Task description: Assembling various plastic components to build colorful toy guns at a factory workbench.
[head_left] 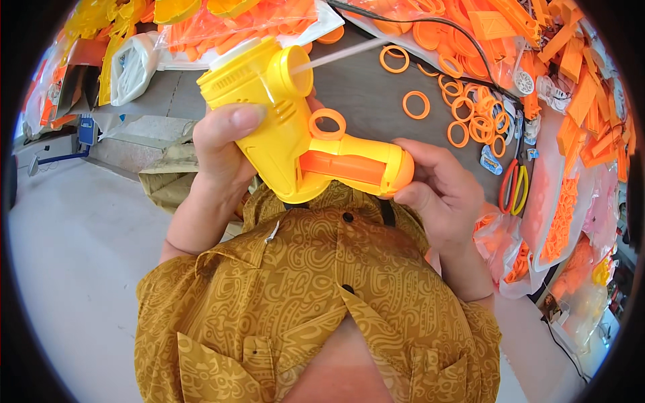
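Above my lap I hold a yellow plastic toy gun [263,138] between both hands. My left hand [220,138] is closed round its bulky body, thumb on the near face and most fingers hidden behind. My right hand [443,191] grips the rounded orange end of the handle [349,166], which has an orange panel along it. An orange ring [327,124] sits at the joint of body and handle. From the round opening in the body, a thin translucent rod [342,55] sticks out towards the upper right.
Loose orange rings [480,124] lie on the grey table [366,87] to the right, near red-and-yellow-handled pliers or cutters [514,188]. Orange parts are heaped at the far right [584,101]. A white bag [133,69] stands at the far left, and a black cable [430,20] crosses the back.
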`<state>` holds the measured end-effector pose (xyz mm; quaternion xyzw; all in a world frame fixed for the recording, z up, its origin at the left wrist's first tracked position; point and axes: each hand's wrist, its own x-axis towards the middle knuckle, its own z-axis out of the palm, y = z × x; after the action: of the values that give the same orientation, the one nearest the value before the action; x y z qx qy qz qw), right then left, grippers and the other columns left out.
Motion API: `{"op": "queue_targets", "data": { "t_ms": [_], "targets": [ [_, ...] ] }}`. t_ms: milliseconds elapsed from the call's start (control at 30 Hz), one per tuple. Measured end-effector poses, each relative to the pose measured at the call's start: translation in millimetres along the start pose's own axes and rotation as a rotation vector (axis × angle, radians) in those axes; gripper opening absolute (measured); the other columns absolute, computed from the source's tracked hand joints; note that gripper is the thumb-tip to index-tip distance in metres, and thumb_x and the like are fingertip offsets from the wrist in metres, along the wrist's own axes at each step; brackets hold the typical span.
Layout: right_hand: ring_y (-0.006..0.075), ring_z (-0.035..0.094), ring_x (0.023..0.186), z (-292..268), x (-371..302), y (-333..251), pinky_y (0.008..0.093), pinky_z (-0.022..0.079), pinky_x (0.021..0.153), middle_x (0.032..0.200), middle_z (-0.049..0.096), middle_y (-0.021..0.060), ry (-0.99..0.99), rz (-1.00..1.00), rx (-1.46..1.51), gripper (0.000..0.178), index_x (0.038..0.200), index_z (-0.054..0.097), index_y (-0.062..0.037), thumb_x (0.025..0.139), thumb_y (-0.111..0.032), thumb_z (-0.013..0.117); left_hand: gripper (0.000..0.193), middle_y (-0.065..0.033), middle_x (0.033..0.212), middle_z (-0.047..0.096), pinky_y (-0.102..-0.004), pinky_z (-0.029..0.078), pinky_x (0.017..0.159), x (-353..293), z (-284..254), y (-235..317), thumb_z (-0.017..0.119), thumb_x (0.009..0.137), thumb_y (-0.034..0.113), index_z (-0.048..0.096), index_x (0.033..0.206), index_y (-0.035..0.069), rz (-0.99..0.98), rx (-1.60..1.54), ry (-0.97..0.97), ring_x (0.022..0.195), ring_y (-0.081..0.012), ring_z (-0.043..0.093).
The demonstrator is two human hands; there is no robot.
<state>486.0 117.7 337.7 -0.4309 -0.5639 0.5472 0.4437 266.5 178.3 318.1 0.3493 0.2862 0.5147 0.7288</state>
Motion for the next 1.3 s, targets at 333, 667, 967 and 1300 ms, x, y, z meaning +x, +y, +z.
{"op": "queue_targets", "data": {
  "t_ms": [333, 667, 967, 1300],
  "targets": [
    [0.0155, 0.059, 0.079, -1.1, -6.7, 2.4, 0.0260, 0.048, 0.071, 0.095, 0.058, 0.0112, -0.040, 0.079, -0.019, 0.039, 0.110, 0.046, 0.0100, 0.077, -0.005, 0.061, 0.066, -0.0174, 0.093, 0.052, -0.0365, 0.051, 0.065, -8.9, 6.2, -0.4, 0.060, 0.058, 0.036, 0.043, 0.110, -0.001, -0.028, 0.083, 0.060, 0.079, -0.0280, 0.057],
    [0.0187, 0.060, 0.075, 5.3, -17.1, -2.4, 0.0284, 0.050, 0.066, 0.091, 0.059, 0.0143, -0.062, 0.172, 0.314, 0.043, 0.107, 0.048, 0.0092, 0.075, -0.015, 0.065, 0.066, -0.0170, 0.091, 0.052, -0.0368, 0.051, 0.062, -13.4, 7.5, -5.7, 0.059, 0.059, 0.040, 0.043, 0.108, -0.001, -0.096, -0.031, 0.005, 0.076, -0.0277, 0.058],
    [0.0156, 0.056, 0.072, -37.2, 29.7, 27.5, 0.0264, 0.045, 0.065, 0.085, 0.057, 0.0057, 0.190, 0.031, -0.616, 0.029, 0.098, 0.056, 0.0009, 0.071, -0.006, 0.063, 0.063, -0.0176, 0.095, 0.055, -0.0358, 0.051, 0.068, -1.5, -6.8, -3.8, 0.060, 0.057, 0.029, 0.044, 0.109, -0.004, 0.037, 0.127, 0.099, 0.078, -0.0268, 0.059],
    [0.0214, 0.051, 0.089, -30.3, 31.9, 32.8, 0.0291, 0.041, 0.077, 0.100, 0.052, 0.0121, 0.128, -0.226, -1.044, 0.010, 0.085, 0.054, -0.0034, 0.075, -0.002, 0.057, 0.069, -0.0146, 0.091, 0.057, -0.0328, 0.048, 0.070, -0.6, 1.9, -8.2, 0.066, 0.053, 0.018, 0.042, 0.114, -0.006, -0.057, 0.072, 0.048, 0.077, -0.0218, 0.058]
  ]
}}
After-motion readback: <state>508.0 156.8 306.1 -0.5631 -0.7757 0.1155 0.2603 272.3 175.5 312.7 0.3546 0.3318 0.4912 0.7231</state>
